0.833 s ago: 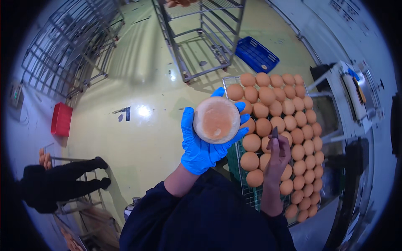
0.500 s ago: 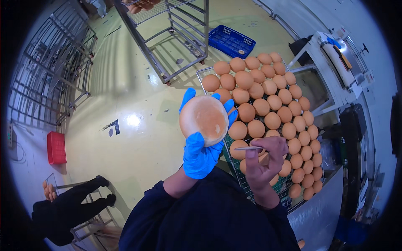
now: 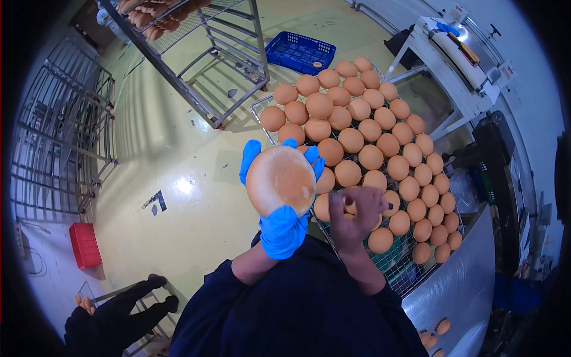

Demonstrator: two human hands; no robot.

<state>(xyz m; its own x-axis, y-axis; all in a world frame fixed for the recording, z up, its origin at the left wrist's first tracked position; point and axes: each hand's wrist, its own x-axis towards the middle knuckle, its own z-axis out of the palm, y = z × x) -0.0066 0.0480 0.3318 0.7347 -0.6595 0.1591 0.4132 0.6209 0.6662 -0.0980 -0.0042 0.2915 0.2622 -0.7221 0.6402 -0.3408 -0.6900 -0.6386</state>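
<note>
My left hand [image 3: 278,235], in a blue glove, grips a large round bun [image 3: 279,177] with a pale, browned face turned up, fingers around its far side and thumb on its near edge. My bare right hand [image 3: 355,219], blurred, is closed just right of it, pinching a small thin dark piece [image 3: 389,206], too small to name. Beneath and beyond it, many brown buns [image 3: 386,146] sit in rows on a wire rack [image 3: 264,102].
Wheeled metal racks [image 3: 65,137] stand left and behind. A blue crate [image 3: 297,47] and red bin [image 3: 85,244] lie on the floor. A white-framed machine [image 3: 458,59] stands right, above a steel surface [image 3: 452,273]. A person in dark clothes [image 3: 119,321] is at lower left.
My left thumb has come over the bun's near edge, and the bun has shifted left. My right hand has moved left toward it. The view has turned, sliding racks and buns leftward.
</note>
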